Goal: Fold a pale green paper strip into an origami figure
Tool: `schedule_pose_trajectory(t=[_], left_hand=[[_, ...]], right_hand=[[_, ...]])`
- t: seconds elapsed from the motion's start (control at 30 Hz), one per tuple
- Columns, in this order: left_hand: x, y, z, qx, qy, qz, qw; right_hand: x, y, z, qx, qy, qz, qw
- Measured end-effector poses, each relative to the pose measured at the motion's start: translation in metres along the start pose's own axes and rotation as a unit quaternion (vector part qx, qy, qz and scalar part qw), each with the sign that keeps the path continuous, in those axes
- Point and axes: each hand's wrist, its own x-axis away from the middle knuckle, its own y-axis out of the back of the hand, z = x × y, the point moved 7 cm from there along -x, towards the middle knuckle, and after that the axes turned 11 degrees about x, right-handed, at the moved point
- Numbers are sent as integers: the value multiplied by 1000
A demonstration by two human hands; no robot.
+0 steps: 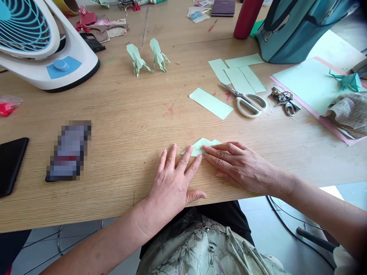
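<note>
A small pale green folded paper (204, 146) lies on the wooden table (129, 126) near its front edge. My left hand (174, 179) lies flat with fingers stretched out, its fingertips pressing the paper's left end. My right hand (237, 164) also lies flat, fingers extended, covering the paper's right part and pressing it down. Neither hand grips anything. Two finished pale green origami figures (147, 57) stand farther back.
Pale green paper strips (211, 103) (239, 72), white-handled scissors (248, 102) and keys (285, 101) lie at the right. A fan (43, 42) stands back left, a black phone (10, 164) at the left edge, and a teal bag (298, 26) and red bottle (246, 17) behind.
</note>
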Motion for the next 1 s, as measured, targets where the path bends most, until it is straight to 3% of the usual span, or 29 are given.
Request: schedule_pose_trajectory(t=[0.27, 1.0], left_hand=[[5, -5, 1, 33, 17, -6, 999], [6, -2, 3, -6, 33, -2, 999]], right_hand=[[2, 0, 7, 15, -26, -15, 999], [4, -4, 12, -13, -80, -30, 996]])
